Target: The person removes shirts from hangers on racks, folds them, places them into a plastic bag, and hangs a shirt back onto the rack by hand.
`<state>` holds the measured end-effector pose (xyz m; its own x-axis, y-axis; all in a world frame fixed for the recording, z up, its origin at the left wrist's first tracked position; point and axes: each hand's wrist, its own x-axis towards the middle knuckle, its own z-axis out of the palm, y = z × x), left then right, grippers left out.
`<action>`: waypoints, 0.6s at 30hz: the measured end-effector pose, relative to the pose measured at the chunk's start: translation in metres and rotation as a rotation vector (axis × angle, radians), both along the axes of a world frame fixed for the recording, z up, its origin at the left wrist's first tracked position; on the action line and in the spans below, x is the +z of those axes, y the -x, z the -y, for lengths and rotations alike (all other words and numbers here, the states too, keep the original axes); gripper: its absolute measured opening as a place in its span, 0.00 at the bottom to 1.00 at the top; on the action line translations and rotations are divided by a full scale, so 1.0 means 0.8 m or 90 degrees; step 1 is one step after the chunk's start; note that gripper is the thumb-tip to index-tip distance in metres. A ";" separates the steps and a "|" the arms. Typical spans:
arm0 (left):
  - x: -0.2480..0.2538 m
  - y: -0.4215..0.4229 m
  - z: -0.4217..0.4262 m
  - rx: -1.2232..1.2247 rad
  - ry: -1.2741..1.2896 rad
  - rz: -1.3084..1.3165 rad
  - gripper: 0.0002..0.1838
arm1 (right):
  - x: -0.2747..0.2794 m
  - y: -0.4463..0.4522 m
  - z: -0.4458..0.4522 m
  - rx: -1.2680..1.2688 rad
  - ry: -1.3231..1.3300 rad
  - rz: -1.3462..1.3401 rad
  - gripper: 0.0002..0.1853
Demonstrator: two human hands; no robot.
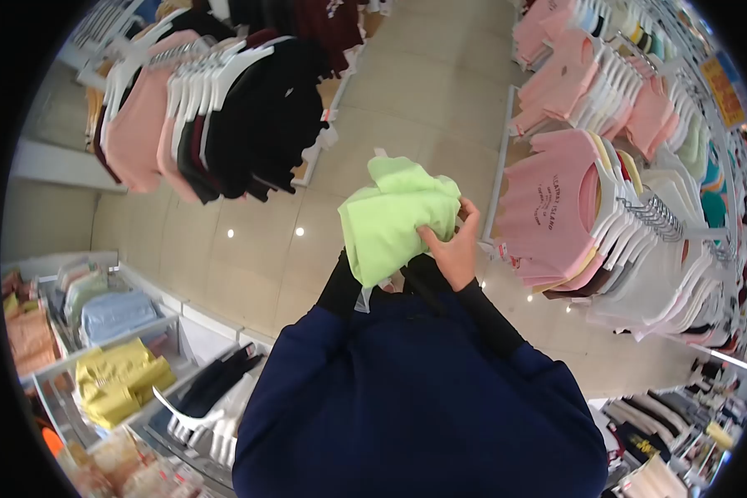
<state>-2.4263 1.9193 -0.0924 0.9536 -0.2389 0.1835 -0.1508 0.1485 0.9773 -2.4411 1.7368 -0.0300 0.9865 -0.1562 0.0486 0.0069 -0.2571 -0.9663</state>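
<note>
A lime-green folded garment [394,217] is held up in front of my body at the middle of the view, with a whitish tag at its top and a clear strip at its lower left. My right hand [455,247] grips its right edge, thumb on the front and fingers curled behind. The garment covers my left hand; only the black cuff shows below its left side, so those fingers are hidden.
Pink and black tops [266,108] hang on a rack at the upper left. Pink shirts [548,207] hang at the right. Lower left, bins hold a yellow garment [118,380] and a blue one [118,315]. Tiled floor [407,91] runs between the racks.
</note>
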 end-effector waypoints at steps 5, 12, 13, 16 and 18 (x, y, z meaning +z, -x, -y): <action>0.010 -0.069 -0.002 -0.015 -0.046 -0.006 0.26 | -0.002 -0.050 0.018 0.115 -0.395 -0.192 0.35; -0.015 -0.238 -0.020 -0.130 0.202 -0.361 0.25 | -0.010 -0.154 0.065 0.227 -0.501 -0.338 0.33; -0.018 -0.257 -0.023 -0.157 0.203 -0.375 0.25 | -0.010 -0.173 0.068 0.233 -0.502 -0.371 0.34; 0.004 -0.314 -0.017 -0.336 0.131 -0.321 0.24 | -0.018 -0.224 0.081 0.192 -0.510 -0.338 0.30; 0.095 -0.358 0.026 -0.556 -0.058 -0.084 0.23 | -0.041 -0.258 0.100 0.219 -0.583 -0.267 0.28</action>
<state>-2.1398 1.8986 -0.0162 0.4362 -0.8994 0.0292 0.0946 0.0780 0.9925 -2.2349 1.6569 -0.0627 0.8949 0.3301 -0.3002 -0.4379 0.5210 -0.7327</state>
